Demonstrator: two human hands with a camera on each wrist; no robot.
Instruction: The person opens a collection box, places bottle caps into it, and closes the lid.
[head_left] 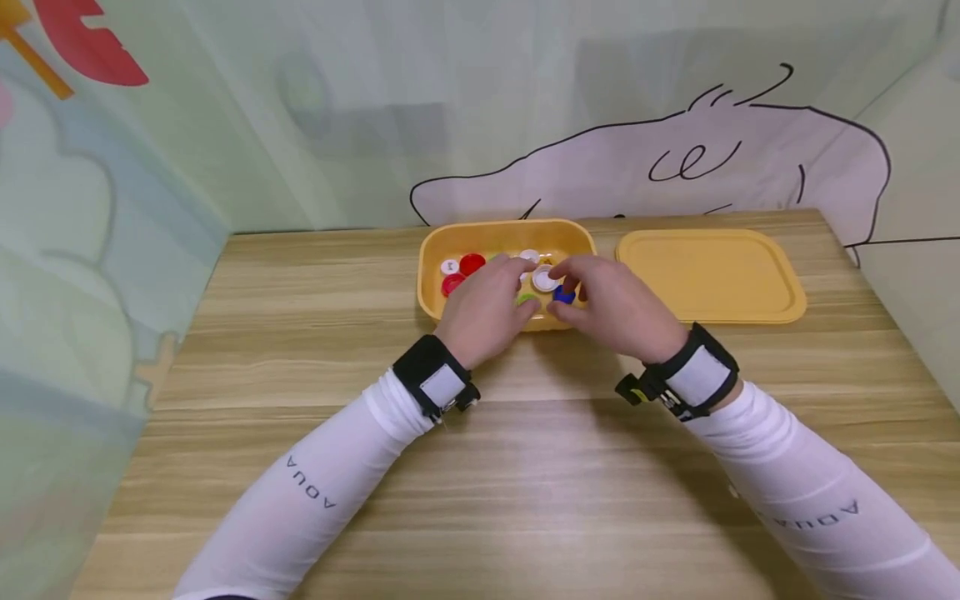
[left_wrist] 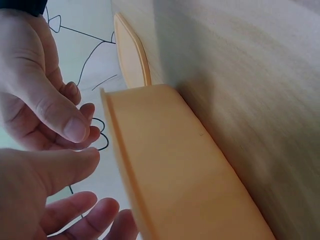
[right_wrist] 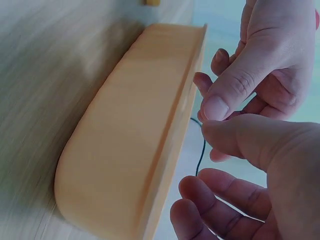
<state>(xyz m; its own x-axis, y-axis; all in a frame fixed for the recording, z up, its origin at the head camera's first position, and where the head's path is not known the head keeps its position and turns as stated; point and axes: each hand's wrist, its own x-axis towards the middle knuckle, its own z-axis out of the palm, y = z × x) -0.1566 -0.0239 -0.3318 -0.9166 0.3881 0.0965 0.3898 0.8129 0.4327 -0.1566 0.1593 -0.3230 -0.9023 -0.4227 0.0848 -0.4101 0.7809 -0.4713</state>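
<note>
Both hands hover over a yellow-orange plastic tub point(head_left: 424, 267) that holds small colourful pieces. My left hand point(head_left: 487, 308) is above the tub's middle, fingers loosely bent, with nothing seen in its grasp. Opposite it, my right hand point(head_left: 626, 304) reaches over the right end; its thumb and fingers stand apart near a blue piece point(head_left: 563, 295) and a white round piece point(head_left: 545, 278). Red discs point(head_left: 472, 264) and a small white disc point(head_left: 449, 267) lie at the left end. A green piece point(head_left: 527, 298) shows between the hands. Both wrist views show the fingers above the tub's rim.
A flat yellow lid point(head_left: 711, 277) lies on the wooden table point(head_left: 480, 500), just right of the tub. Behind the table's far edge hangs a pale printed curtain point(head_left: 360, 125) with line drawings.
</note>
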